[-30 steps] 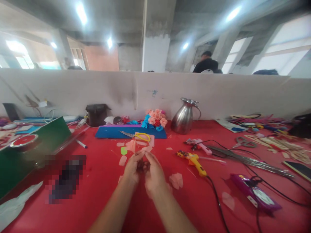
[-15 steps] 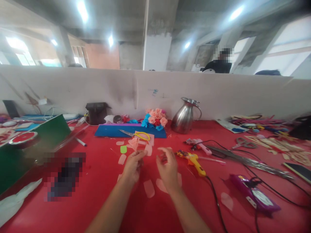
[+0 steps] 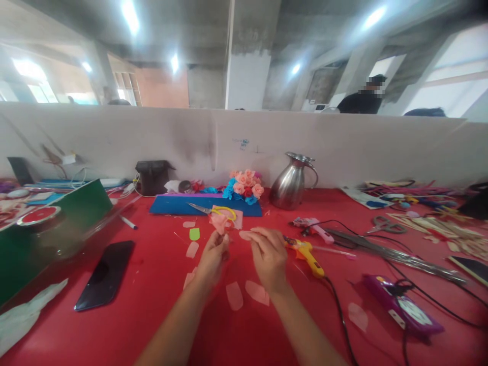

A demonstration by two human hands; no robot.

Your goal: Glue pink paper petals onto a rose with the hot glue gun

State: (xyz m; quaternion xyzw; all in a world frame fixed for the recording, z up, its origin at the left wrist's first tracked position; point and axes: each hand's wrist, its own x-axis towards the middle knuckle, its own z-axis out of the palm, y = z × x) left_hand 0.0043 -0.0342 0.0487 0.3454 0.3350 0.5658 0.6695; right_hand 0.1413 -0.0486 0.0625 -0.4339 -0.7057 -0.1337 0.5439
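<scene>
My left hand (image 3: 214, 250) is closed with its fingertips pinching a partly formed pink paper flower (image 3: 218, 223), petals upward. To its right, my right hand (image 3: 269, 254) pinches a pale pink paper petal (image 3: 245, 235) that points toward the flower without touching it. More loose pink petals (image 3: 234, 296) lie on the red table (image 3: 236, 340) between and beside my forearms. Left of the flower is a small lime-green paper piece (image 3: 194, 234). Yellow-handled scissors (image 3: 224, 212) rest behind the flower, partly hidden by it, on a blue sheet (image 3: 171, 205).
A yellow glue gun (image 3: 310, 258) with a black cord lies right of my right hand, near a pink glue gun (image 3: 318, 231). Farther back stand a steel jug (image 3: 288, 183) and a flower bunch (image 3: 246, 187). A phone (image 3: 104, 274) and a purple power strip (image 3: 404, 307) flank my arms.
My right hand was open with fingers spread; now it pinches a petal. The petal that was by my left fingertips is now in my right hand. The flower has shifted slightly right.
</scene>
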